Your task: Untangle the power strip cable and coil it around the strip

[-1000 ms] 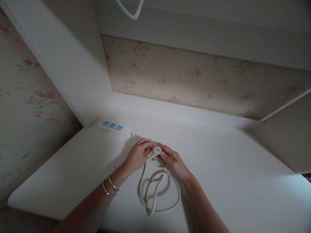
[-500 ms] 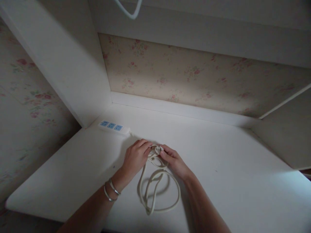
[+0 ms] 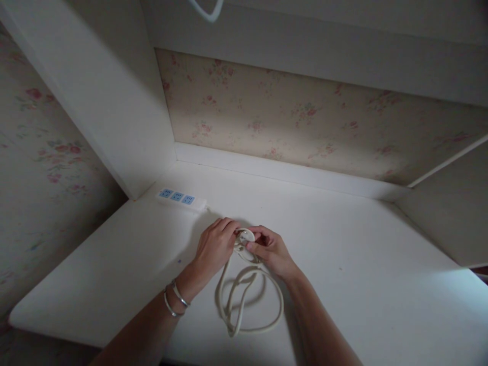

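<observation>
A cream power cord (image 3: 281,300) lies in loose loops on the white desk between my forearms. My left hand (image 3: 217,243) is closed around strands of it at the top of the loops, its fingers curled over and partly hiding them. From the other side, my right hand (image 3: 273,251) pinches the cord's end with thumb and fingers. A pale piece that looks like the plug (image 3: 244,237) shows there between both hands, small and blurred. Beyond my left hand lies a white power strip (image 3: 198,204) with blue sockets, a cord leaving its right end.
The white desk (image 3: 366,295) has a raised back edge (image 3: 290,170) below floral wallpaper (image 3: 255,109). A white upright panel (image 3: 102,91) stands at the left. Overhead runs a shelf (image 3: 305,46), with a white hook-like loop (image 3: 211,15) hanging in front.
My right thumb has shifted down a little, and more of the pale piece between the hands shows. The lower loops and the strip stay in place; the view shifted slightly.
</observation>
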`<state>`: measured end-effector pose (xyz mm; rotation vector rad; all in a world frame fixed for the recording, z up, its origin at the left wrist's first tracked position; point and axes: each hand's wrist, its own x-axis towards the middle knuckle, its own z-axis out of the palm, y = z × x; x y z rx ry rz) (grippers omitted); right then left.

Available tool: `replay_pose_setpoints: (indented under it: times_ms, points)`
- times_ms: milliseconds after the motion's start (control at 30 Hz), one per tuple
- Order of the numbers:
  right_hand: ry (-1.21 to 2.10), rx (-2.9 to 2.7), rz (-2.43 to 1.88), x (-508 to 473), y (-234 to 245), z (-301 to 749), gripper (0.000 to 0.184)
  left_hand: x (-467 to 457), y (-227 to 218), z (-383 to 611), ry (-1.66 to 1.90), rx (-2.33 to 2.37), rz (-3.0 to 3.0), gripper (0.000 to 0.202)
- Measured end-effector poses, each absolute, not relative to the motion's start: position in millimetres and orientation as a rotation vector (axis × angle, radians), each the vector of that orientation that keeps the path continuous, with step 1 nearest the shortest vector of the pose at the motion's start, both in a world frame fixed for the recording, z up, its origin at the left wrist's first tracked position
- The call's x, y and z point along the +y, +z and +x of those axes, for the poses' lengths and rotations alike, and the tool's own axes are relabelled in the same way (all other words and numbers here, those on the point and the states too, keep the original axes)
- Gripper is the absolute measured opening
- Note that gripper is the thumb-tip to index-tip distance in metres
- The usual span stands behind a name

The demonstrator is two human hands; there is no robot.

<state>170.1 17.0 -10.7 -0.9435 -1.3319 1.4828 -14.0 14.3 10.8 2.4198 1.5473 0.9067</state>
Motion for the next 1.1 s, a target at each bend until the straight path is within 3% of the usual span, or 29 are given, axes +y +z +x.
replay_pose_setpoints:
  times_ms: [167,467,633,800,1100]
  points:
    - [1.517,-1.309,-0.890,16,-9,170,0.040,13,10,-16,0.922,1.482,2.447,0.026]
    - [1.490,-1.336,-0.942,16,-8,171,0.040,17,14,-22,0.899,1.402,2.173,0.016]
    - [1.464,-1.336,-0.963,16,-7,170,0.037,21,26,-26,0.938,1.213,1.965,0.030]
    - [1.391,-1.331,-0.977,16,-10,171,0.033,19,32,-26,0.844,1.155,1.873,0.030]
    - [1.260,-1.387,-1.008,17,-15,169,0.027,19,21,-21,0.953,1.224,1.920,0.017]
